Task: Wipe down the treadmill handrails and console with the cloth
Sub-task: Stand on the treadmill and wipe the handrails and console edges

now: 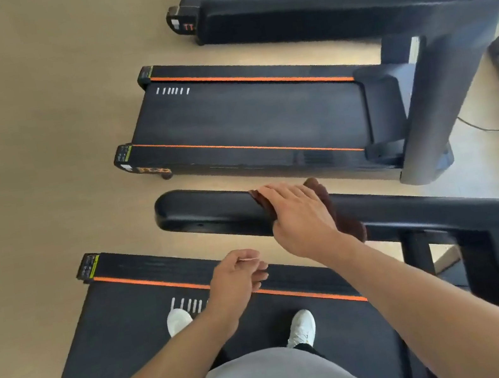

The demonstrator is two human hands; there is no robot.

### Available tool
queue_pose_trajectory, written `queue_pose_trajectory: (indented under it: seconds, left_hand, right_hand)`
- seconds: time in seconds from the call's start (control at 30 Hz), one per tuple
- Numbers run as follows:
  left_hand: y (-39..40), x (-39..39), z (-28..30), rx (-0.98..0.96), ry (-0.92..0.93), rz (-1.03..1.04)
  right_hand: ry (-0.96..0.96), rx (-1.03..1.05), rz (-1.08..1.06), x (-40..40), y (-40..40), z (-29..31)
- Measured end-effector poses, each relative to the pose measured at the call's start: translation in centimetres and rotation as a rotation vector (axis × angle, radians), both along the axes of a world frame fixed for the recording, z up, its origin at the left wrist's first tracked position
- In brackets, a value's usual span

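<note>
Cloth [344, 222] (dark brown) lies under right hand's fingers [278, 192] on handrail [205, 210].

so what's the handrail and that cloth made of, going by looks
Handrail: looks like moulded black plastic or rubbery coating, smooth with a soft sheen and a rounded end.
Cloth: dark reddish-brown fabric, probably towelling or microfibre; it drapes limply over the rail under the right hand.

right hand [299, 216] presses brown cloth [344, 222] flat on black handrail [205, 210] | left hand [240, 277] hovers loose at seven o'clock of it, over belt [134, 335]
</note>
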State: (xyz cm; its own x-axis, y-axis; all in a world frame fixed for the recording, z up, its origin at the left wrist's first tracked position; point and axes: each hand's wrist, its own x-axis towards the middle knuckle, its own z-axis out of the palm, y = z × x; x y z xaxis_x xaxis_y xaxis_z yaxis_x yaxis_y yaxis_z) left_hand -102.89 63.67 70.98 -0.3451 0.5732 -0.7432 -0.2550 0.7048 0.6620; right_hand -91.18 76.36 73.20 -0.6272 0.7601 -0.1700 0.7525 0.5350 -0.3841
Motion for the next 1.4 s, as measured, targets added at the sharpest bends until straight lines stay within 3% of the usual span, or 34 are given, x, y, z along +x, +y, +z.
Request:
queue_pose_trajectory:
  seconds: [0.1,0.3,0.37,0.47,0.53,0.6,0.73,1.0,1.27,1.4]
  left_hand:
    - [-1.1,-5.0,-1.3,-0.087,-0.218,0.328]
    - [-4.9,-19.4,-3.1,-0.106,-0.327,0.486]
    - [-5.9,-24.4,-3.0,-0.052,-0.332,0.484]
    - [-6.1,-30.7,-2.2,0.048,-0.336,0.404]
    - [-5.5,-33.8,-1.6,0.13,-0.366,0.315]
    - [-4.6,-36.1,-1.1,0.188,-0.436,0.258]
    - [-2.2,-38.0,-0.3,0.219,-0.529,0.203]
    - [6.0,-39.8,-0.3,0.197,-0.322,0.021]
    - [17.8,-43.2,1.4,0.13,-0.11,-0.07]
    - [24.2,-43.6,3.9,0.181,0.01,-0.099]
  right_hand:
    - [0.045,0.034,0.004,-6.6,-1.8,-0.9]
    - [0.081,0.006,-0.071,-20.2,-3.8,-0.9]
    - [0.201,-0.139,-0.232,-24.6,-4.2,-0.1]
    - [0.604,-0.607,-0.415,-29.9,-5.1,1.1]
    - [0.797,-0.788,-0.466,-32.5,-6.3,1.8]
    - [0.856,-0.82,-0.445,-34.1,-7.3,2.2]
    - [0.752,-0.618,-0.421,-34.8,-6.7,1.6]
    - [0.635,-0.545,-0.609,-36.3,-0.7,-1.2]
    - [0.792,-0.619,-0.8,-38.5,7.8,-2.0]
    - [0.788,-0.665,-0.777,-38.4,12.9,0.0]
